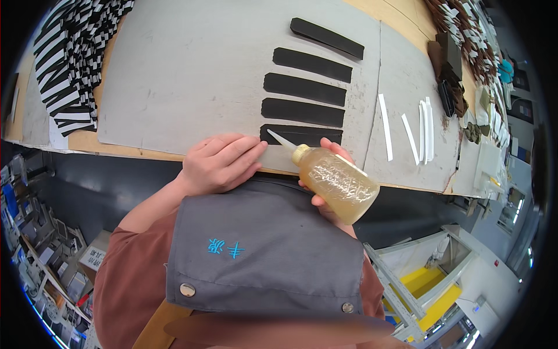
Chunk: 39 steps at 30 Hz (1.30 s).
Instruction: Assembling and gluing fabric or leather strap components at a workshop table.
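My right hand grips a clear squeeze bottle of amber glue, its white nozzle tip resting on the left end of the nearest black strip. My left hand lies flat, fingers together, with the fingertips pressing the grey board just left of that strip. Several more black strips lie in a column beyond it on the board. A grey apron bib fills the lower view.
Several thin white strips lie on a second grey sheet to the right. A pile of black-and-white striped pieces sits far left, brown and white pieces far right. The wooden table edge runs under my hands.
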Each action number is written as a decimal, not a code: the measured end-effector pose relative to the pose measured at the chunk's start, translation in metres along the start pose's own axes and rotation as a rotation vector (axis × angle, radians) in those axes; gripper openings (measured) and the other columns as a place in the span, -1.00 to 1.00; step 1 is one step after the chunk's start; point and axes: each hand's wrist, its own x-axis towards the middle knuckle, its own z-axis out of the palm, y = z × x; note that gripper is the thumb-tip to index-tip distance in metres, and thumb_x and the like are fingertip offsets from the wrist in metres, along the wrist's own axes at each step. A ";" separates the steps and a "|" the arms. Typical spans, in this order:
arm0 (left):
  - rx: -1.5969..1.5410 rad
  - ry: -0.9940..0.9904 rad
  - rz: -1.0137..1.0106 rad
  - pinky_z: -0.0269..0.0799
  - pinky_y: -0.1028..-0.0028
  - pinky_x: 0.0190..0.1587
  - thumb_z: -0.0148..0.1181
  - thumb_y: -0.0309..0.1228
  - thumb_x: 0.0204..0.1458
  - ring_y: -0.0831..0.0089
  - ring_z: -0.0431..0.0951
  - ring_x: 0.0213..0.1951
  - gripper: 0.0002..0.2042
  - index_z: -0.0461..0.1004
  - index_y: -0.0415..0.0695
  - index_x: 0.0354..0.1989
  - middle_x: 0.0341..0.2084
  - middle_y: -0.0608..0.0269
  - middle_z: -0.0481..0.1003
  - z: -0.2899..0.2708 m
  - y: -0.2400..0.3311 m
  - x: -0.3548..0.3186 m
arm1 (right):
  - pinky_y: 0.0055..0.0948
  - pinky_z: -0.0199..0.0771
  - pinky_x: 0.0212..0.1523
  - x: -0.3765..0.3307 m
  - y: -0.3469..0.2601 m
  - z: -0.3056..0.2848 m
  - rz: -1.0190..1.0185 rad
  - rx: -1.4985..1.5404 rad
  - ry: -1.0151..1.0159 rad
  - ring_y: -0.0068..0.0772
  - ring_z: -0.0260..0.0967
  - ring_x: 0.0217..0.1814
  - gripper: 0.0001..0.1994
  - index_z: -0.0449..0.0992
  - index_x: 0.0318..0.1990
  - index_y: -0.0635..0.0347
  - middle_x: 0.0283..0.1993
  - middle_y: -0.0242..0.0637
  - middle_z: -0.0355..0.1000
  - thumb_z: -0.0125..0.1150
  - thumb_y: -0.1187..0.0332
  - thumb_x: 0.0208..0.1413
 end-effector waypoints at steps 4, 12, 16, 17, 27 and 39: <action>0.001 -0.016 -0.013 0.55 0.52 -0.13 0.40 -0.29 0.01 0.53 0.60 -0.13 -0.71 0.67 0.01 -0.06 -0.13 0.48 0.60 0.000 0.001 -0.001 | -0.36 0.38 0.34 0.007 -0.010 0.007 -0.004 -0.041 -0.153 -0.29 0.33 0.36 0.09 0.31 0.37 0.30 0.36 -0.13 0.34 0.81 0.09 -0.36; 0.000 -0.005 -0.013 0.54 0.49 -0.20 0.40 -0.36 -0.07 0.45 0.64 -0.18 -0.67 0.69 0.00 -0.06 -0.14 0.42 0.63 0.002 0.003 -0.002 | -0.47 0.40 0.31 -0.011 -0.051 0.002 0.317 0.106 0.028 -0.46 0.42 0.26 0.02 0.38 0.35 0.33 0.29 -0.19 0.45 0.81 0.31 -0.38; -0.016 -0.027 -0.021 0.56 0.47 -0.19 0.41 -0.38 -0.08 0.43 0.64 -0.17 -0.66 0.69 0.00 -0.06 -0.14 0.40 0.63 -0.002 0.004 0.002 | -0.46 0.44 0.29 -0.019 -0.035 -0.023 0.376 -0.047 0.168 -0.42 0.41 0.28 0.03 0.37 0.34 0.34 0.29 -0.15 0.44 0.82 0.24 -0.38; -0.009 -0.033 -0.023 0.57 0.46 -0.18 0.41 -0.39 -0.09 0.43 0.64 -0.17 -0.66 0.69 -0.01 -0.06 -0.14 0.39 0.63 -0.002 0.005 0.003 | -0.46 0.46 0.28 -0.017 -0.024 -0.031 -0.007 -0.187 0.135 -0.39 0.41 0.29 0.05 0.36 0.34 0.34 0.29 -0.12 0.43 0.82 0.18 -0.38; 0.031 -0.030 0.016 0.52 0.51 -0.16 0.36 -0.35 0.02 0.50 0.62 -0.14 -0.71 0.68 0.04 -0.04 -0.11 0.48 0.60 0.003 0.003 -0.001 | -0.58 0.69 -0.28 -0.029 -0.026 -0.047 -0.097 0.006 0.414 -0.37 0.52 0.11 0.22 0.12 0.46 0.22 0.47 -0.09 0.22 0.64 -0.25 -0.30; 0.013 -0.020 0.015 0.52 0.52 -0.20 0.37 -0.37 -0.02 0.51 0.62 -0.18 -0.72 0.69 0.02 -0.08 -0.13 0.47 0.61 0.001 0.002 0.002 | -0.59 0.69 -0.30 -0.029 -0.024 -0.038 -0.049 0.073 0.405 -0.37 0.48 0.17 0.23 0.13 0.46 0.18 0.48 -0.11 0.21 0.68 -0.21 -0.35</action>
